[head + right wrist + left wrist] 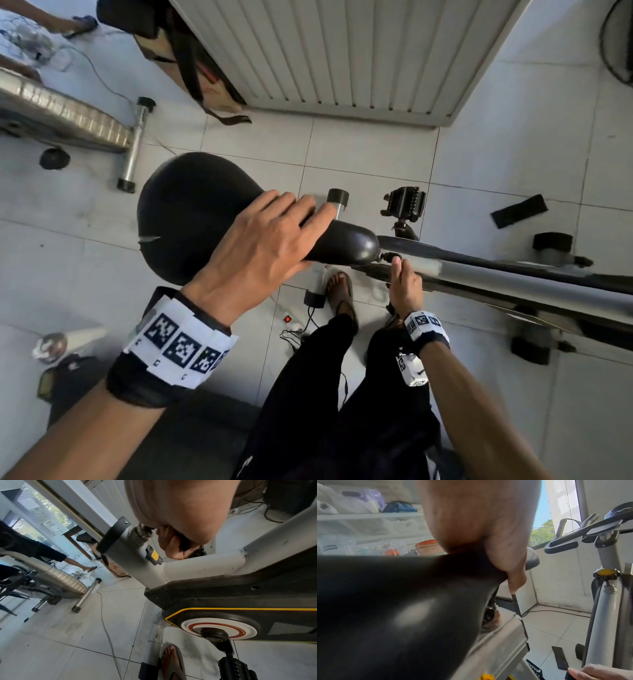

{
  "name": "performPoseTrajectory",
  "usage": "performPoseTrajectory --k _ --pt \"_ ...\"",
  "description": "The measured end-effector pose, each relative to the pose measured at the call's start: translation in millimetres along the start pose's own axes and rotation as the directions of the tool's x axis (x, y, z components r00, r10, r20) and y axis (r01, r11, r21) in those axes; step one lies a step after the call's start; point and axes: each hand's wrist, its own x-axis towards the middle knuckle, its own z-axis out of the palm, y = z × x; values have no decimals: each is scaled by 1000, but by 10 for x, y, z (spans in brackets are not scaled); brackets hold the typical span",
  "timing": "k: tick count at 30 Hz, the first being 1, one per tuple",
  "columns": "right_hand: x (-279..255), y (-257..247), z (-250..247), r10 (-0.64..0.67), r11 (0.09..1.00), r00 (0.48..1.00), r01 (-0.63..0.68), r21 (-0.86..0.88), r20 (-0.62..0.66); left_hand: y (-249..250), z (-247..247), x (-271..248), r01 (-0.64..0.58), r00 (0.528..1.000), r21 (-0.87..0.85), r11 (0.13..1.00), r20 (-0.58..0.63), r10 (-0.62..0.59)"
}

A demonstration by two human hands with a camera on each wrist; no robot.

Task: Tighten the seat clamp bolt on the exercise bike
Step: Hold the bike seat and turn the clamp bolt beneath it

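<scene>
The exercise bike's black saddle (191, 212) fills the middle of the head view. My left hand (267, 240) grips its narrow nose, fingers over the top and thumb down the near side (517, 580). Just below the nose, my right hand (404, 277) holds the black seat clamp knob (392, 256), thumb pointing up against it. In the right wrist view the fingers (175, 547) curl round the knob (184, 545), whose metal bolt (142, 532) runs into the grey seat tube (130, 555). The grey frame (513, 274) stretches away to the right.
A pedal (406, 204) sticks out beyond the frame, and a black strap (519, 210) lies on the tiles. My sandalled foot (340, 291) stands by the rear stabiliser, near a power strip (291, 320). A second machine (68, 113) stands at left, a white louvred door (342, 51) behind.
</scene>
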Motion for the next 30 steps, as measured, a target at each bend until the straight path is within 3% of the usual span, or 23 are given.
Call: performPoseTrajectory --k 4,8,15,19,21,23,25,27,30 --pt "68 29 42 -90 995 993 86 -58 -78 -26 24 -18 -10 1000 -4 1000 -3 10" --pt "146 145 31 -248 965 968 242 -101 -46 -37 9 -33 -21 1000 -26 999 15 22" --pt "219 267 99 -295 950 955 288 -124 -40 -60 -23 -27 -62 998 -36 997 13 62" --pt "127 151 34 -227 965 972 217 -147 -55 -34 -66 11 -39 999 -77 996 1 39" --pt "-18 33 -36 -140 986 988 134 -96 -62 -29 -74 37 -40 999 -92 995 3 40" --pt "-159 -58 -113 8 1000 989 -12 -26 -150 -30 -77 53 -44 999 -100 994 3 44" --pt "-224 -210 -254 289 957 939 -284 54 -188 -18 -84 56 -39 999 -114 993 9 41" --pt "-202 -283 -329 490 871 872 -490 -30 -14 -14 -98 62 -42 999 -129 991 7 44" --pt "-97 -504 -466 600 795 785 -607 -4 158 -30 -119 76 -46 999 -136 990 22 50"
